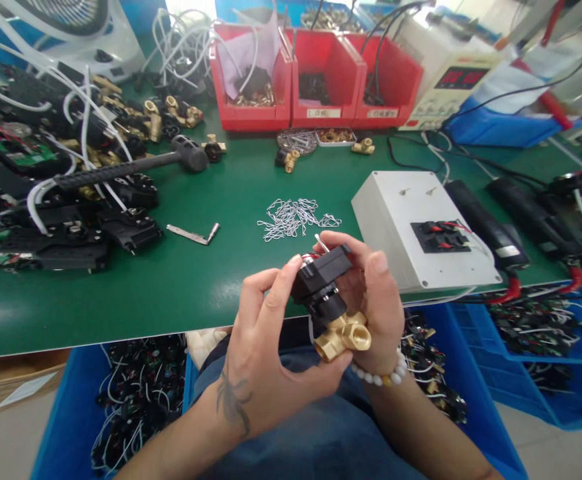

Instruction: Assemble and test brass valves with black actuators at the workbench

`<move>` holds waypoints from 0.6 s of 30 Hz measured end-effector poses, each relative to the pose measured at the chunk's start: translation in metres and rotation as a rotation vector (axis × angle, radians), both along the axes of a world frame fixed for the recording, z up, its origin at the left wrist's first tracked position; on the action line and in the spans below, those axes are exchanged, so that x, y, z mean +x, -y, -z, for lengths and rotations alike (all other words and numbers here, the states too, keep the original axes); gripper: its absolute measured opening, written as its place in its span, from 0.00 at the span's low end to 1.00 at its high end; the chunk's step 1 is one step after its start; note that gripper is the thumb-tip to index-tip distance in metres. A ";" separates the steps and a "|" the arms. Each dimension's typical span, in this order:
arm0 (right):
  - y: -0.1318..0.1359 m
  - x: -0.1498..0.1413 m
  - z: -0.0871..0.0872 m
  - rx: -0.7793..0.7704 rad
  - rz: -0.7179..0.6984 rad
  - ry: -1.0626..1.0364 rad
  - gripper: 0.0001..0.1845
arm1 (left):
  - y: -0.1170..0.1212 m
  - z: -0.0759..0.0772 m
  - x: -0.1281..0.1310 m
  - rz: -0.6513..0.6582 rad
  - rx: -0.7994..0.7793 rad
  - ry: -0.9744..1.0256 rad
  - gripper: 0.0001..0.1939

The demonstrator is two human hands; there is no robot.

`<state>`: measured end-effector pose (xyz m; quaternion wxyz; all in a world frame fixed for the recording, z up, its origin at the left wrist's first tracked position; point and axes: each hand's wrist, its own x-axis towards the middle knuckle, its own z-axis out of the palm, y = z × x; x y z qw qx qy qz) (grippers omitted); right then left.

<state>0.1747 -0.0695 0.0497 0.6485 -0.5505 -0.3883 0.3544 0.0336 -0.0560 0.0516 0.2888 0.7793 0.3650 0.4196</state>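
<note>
Both hands hold one part over my lap, just in front of the green table's (181,280) edge: a brass valve body (345,337) with a black plastic actuator (321,280) on top. My left hand (265,347) grips it from the left, thumb under the brass and fingers against the black housing. My right hand (375,300), with a white bead bracelet at the wrist, wraps round it from behind and the right. A thin metal pin (321,243) sticks up by the right fingertips. A pile of wire clips (295,217) lies on the table just beyond.
A white switch box (395,213) sits right of the clips. A black mallet (131,168) and black assemblies with white tubes crowd the left. Three red bins (321,100) stand at the back beside a meter (451,87). Blue crates (545,340) of parts stand below the table.
</note>
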 end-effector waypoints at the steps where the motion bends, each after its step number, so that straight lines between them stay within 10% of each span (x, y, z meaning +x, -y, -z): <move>1: -0.001 -0.002 -0.002 0.012 -0.011 -0.061 0.26 | 0.001 0.000 0.002 -0.003 0.009 0.006 0.41; 12: -0.015 -0.018 -0.010 -0.006 0.117 -0.240 0.24 | 0.001 0.000 0.007 -0.033 0.037 0.017 0.38; 18: -0.037 0.027 0.009 -0.118 0.134 0.396 0.14 | -0.027 0.031 -0.007 -0.076 -0.067 0.006 0.32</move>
